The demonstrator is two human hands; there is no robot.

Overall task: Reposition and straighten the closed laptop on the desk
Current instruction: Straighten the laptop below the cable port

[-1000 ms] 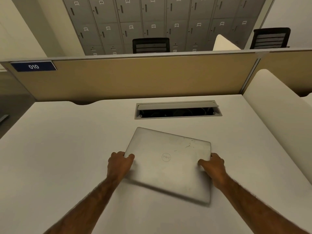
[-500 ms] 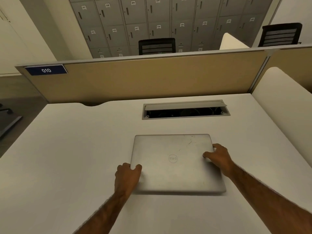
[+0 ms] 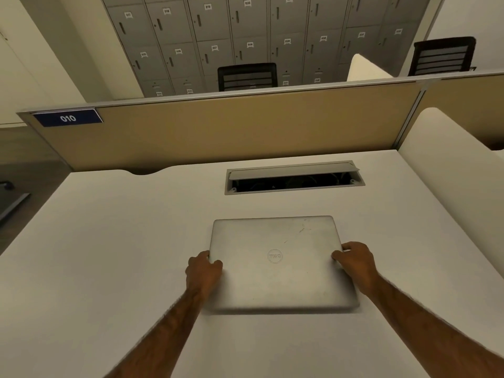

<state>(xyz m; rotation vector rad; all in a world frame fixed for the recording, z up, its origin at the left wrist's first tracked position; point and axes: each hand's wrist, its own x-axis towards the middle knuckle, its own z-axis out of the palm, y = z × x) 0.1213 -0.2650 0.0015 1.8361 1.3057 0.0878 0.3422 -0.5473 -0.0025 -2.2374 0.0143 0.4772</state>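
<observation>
Nearest, two bare forearms reach in from the bottom edge toward the closed laptop [image 3: 281,264], which lies flat on the white table [image 3: 114,255], a little right of centre. The left hand [image 3: 204,270] curls over the laptop's left edge, thumb on the lid and fingers wrapped round the side; its grip pinches that edge. The right hand [image 3: 354,261] does the same at the right edge, thumb on top and fingers folded down the side, so each grip is closed on the laptop. The silver lid faces up with a round logo at its middle and a few faint scratches near the far right corner. Its near edge looks blurred, with a soft shadow under it; whether that edge is raised off the table cannot be told. The far edge runs roughly parallel to the cable hatch [image 3: 294,177], a grey-framed slot set into the table just beyond, its flap tipped open over dark wiring. Behind stands a tan partition [image 3: 245,126] bearing a blue "010" label [image 3: 67,118]. Farther back are two black chairs, one [image 3: 247,76] behind the partition's middle, and grey numbered lockers [image 3: 259,36].
</observation>
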